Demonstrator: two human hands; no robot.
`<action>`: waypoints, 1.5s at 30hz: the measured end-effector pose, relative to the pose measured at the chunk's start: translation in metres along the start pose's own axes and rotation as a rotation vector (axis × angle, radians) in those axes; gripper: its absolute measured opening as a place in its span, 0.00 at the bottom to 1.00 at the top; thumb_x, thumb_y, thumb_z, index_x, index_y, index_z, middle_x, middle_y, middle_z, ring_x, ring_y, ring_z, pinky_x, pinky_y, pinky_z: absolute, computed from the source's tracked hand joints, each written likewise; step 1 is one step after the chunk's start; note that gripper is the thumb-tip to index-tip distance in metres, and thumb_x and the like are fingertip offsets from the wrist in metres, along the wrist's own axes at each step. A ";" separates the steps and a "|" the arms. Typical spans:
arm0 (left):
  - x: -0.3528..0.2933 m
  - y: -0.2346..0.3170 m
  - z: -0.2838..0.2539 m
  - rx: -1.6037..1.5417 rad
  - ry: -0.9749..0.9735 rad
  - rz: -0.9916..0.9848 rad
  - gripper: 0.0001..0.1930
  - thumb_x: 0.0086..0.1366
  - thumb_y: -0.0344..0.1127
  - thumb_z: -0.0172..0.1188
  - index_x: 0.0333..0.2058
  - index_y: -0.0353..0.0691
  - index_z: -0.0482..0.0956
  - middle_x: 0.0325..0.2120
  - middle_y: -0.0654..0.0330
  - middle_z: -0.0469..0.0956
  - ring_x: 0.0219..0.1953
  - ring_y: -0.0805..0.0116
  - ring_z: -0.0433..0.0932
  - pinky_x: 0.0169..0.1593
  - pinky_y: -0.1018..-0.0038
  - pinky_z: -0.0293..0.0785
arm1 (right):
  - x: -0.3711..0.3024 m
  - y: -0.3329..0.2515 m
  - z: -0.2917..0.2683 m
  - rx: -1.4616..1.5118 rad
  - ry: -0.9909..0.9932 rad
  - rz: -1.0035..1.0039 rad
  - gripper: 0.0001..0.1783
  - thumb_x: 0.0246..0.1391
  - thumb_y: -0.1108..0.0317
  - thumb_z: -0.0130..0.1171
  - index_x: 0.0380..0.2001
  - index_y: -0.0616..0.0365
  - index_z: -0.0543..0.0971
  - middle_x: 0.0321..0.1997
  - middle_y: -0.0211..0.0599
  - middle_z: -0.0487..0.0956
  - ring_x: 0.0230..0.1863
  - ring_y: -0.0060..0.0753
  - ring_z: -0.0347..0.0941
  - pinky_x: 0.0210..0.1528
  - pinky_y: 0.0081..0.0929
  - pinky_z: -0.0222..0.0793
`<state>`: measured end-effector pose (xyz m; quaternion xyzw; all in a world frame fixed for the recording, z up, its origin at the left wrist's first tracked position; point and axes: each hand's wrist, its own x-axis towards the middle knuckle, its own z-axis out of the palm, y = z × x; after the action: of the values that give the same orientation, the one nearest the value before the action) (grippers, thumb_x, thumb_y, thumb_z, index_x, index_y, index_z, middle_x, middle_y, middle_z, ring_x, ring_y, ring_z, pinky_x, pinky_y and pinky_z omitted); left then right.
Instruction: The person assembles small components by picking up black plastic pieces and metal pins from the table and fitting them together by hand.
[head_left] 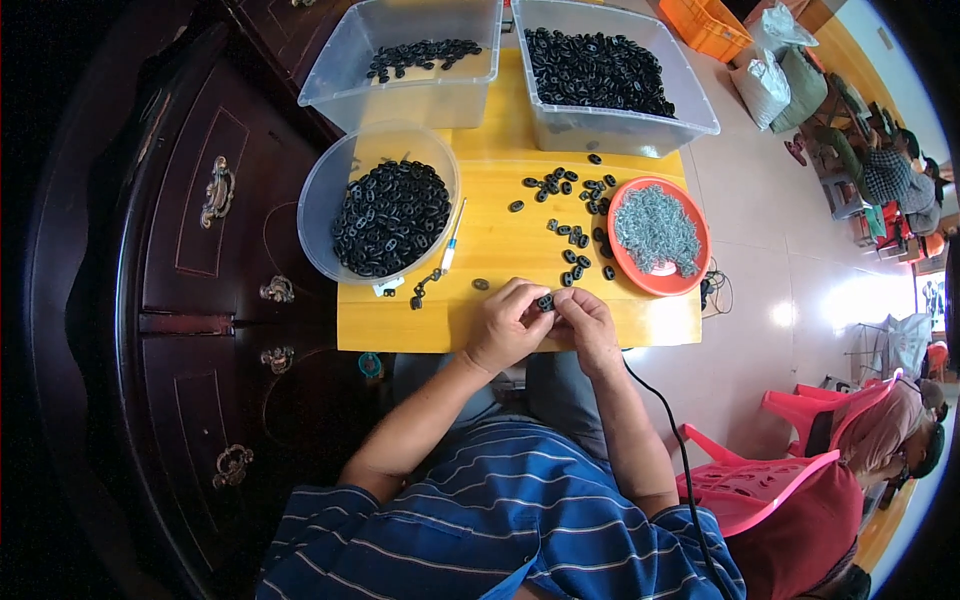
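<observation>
Near the front edge of the yellow table (420, 325), my left hand (505, 325) pinches a small black oval part with two holes (545, 302). My right hand (588, 325) meets it from the other side, thumb and forefinger pressed together at the part's edge; whatever they hold is too small to make out. Several loose black oval parts (555, 182) lie scattered beyond my hands. Right of these, a red round dish (707, 240) holds a heap of small silvery metal pieces (655, 228). A single dark part (481, 284) lies just left of my left hand.
A round clear tub (312, 205) of black parts stands at the left, beside a white-and-blue pen-like tool (453, 240). Two clear bins (400, 105) (620, 135) with black parts stand at the back. Dark wooden drawers (195, 260) flank the table's left; people sit near pink chairs (755, 485) at right.
</observation>
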<state>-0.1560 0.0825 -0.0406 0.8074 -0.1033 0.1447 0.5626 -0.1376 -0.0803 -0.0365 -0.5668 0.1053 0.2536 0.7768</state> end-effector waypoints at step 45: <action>0.001 -0.011 -0.013 -0.334 -0.212 -0.113 0.11 0.67 0.25 0.62 0.48 0.31 0.81 0.35 0.61 0.82 0.33 0.77 0.82 0.39 0.79 0.79 | -0.002 0.004 -0.020 -0.050 -0.202 -0.010 0.13 0.74 0.58 0.52 0.40 0.56 0.77 0.34 0.26 0.79 0.34 0.18 0.76 0.42 0.19 0.77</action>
<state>-0.1525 0.0984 -0.0458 0.7183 -0.1390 0.0078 0.6816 -0.1386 -0.0984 -0.0456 -0.5579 0.0171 0.3082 0.7704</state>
